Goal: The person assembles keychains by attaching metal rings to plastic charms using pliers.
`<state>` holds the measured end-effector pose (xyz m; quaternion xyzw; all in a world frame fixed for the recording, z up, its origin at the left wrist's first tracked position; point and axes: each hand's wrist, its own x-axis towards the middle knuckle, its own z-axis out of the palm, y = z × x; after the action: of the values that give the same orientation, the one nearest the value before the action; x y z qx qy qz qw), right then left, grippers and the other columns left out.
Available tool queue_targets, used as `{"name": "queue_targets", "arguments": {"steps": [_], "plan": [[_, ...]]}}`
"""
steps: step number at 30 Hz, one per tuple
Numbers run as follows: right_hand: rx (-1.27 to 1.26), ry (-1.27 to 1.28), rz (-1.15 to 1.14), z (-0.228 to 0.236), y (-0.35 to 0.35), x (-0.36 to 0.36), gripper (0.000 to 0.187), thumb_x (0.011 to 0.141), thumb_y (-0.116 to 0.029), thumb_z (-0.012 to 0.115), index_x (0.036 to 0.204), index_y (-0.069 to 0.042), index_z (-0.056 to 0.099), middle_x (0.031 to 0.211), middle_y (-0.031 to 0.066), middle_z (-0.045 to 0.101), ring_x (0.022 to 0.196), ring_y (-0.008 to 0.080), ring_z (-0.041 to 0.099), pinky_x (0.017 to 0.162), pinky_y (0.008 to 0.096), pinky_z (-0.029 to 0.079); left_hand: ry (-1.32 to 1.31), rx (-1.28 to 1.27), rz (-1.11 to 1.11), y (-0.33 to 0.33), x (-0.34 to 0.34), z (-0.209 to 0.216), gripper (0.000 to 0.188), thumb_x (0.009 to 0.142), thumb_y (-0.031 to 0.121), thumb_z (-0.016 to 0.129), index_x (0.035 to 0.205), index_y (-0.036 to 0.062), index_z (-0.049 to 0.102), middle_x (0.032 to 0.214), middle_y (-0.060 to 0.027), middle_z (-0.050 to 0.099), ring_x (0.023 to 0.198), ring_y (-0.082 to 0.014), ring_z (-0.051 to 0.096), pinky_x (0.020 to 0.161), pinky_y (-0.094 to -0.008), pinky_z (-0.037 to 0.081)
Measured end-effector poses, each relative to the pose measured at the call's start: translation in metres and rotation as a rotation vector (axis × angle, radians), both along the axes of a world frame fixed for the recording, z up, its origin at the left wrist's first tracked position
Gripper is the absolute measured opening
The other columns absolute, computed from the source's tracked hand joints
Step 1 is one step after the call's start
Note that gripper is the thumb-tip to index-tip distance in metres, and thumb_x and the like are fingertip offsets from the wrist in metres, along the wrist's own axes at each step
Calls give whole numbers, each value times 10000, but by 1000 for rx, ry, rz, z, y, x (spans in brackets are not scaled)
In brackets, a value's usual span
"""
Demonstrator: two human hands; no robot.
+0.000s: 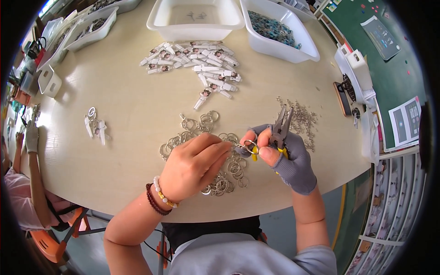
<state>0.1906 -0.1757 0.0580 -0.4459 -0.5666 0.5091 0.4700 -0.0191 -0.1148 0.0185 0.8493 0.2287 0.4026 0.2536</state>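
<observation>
My left hand (197, 160), bare with bead bracelets on the wrist, pinches the chain end of a metal key ring (251, 146). My right hand (293, 158), in a grey fingerless glove, holds that ring between thumb and finger. Pliers (281, 128) with yellow handles also rest in the right hand, jaws pointing away from me. Beneath the hands lies a pile of key rings with short chains (236, 170). To the right is a scatter of small metal rings (300, 117). What the left fingertips grip is partly hidden.
White printed tags (201, 59) lie heaped at the far middle. Behind stand a white tub (195, 34) and a tub of blue-green pieces (275, 30). A few assembled keychains (96, 126) lie left. Another person's gloved hand (32, 137) is at the far left edge.
</observation>
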Motion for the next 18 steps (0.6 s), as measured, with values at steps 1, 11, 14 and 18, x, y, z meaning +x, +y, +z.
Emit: {"name": "queue_targets", "arguments": {"steps": [1,11,14,18], "plan": [[-5,-21,2,1,0,0,83,905,-76,582,937,-2,561,1052,114,624,908,113,546,814,270,452,0,3,-3,0,0,0,188,766,8,678,951,14,647,840,-87,595,667,-236,607,578,-330,506],[-74,-64,17,3,-1,-1,110,900,-80,589,980,-5,581,1074,107,619,887,102,547,810,263,450,-54,29,75,5,-5,2,205,750,-7,688,951,15,659,824,-81,605,633,-229,606,544,-320,497],[-104,-131,18,8,2,-1,153,913,-123,575,1010,-5,589,1074,105,620,913,119,558,829,281,456,-116,86,114,8,-7,5,251,740,-26,685,989,9,666,840,-85,612,638,-215,610,535,-303,493],[-319,549,-106,-6,9,-1,312,924,-211,531,1154,1,527,1096,101,581,984,158,557,882,312,447,-119,187,113,8,-11,14,302,726,-45,681,1023,6,669,854,-90,614,638,-188,614,510,-284,483]]}}
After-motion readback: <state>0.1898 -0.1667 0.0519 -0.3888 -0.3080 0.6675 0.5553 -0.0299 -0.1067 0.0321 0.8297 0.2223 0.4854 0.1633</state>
